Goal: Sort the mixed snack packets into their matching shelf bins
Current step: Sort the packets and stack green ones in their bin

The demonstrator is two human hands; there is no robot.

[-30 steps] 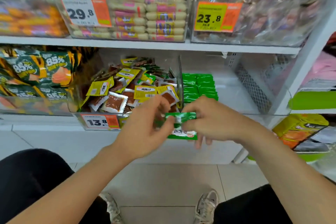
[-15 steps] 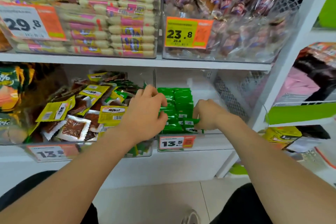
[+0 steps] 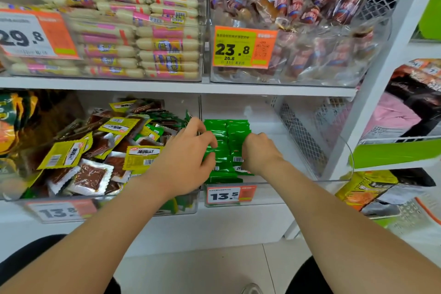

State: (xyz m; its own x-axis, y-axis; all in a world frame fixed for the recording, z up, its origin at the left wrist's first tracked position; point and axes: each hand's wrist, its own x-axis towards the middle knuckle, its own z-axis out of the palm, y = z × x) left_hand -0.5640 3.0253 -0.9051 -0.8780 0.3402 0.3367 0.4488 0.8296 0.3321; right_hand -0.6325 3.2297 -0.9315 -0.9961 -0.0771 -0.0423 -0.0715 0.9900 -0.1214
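Bin [image 3: 298, 182]: green packets [image 3: 229, 131] stacked hard left, right half bare. Left hand [image 3: 188, 155] curls round them; right hand [image 3: 260, 150] curled alongside, grip hidden. Packets glossy, barcoded.

Lower shelf [image 3: 238, 222]: mixed-packet bin [image 3: 119, 207], green-packet bin [image 3: 274, 194] side by side, seemingly touching.

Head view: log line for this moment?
left hand: grips green packets | right hand: curled against them, grip unclear | target: 13.5 bin | mixed bin: unsorted
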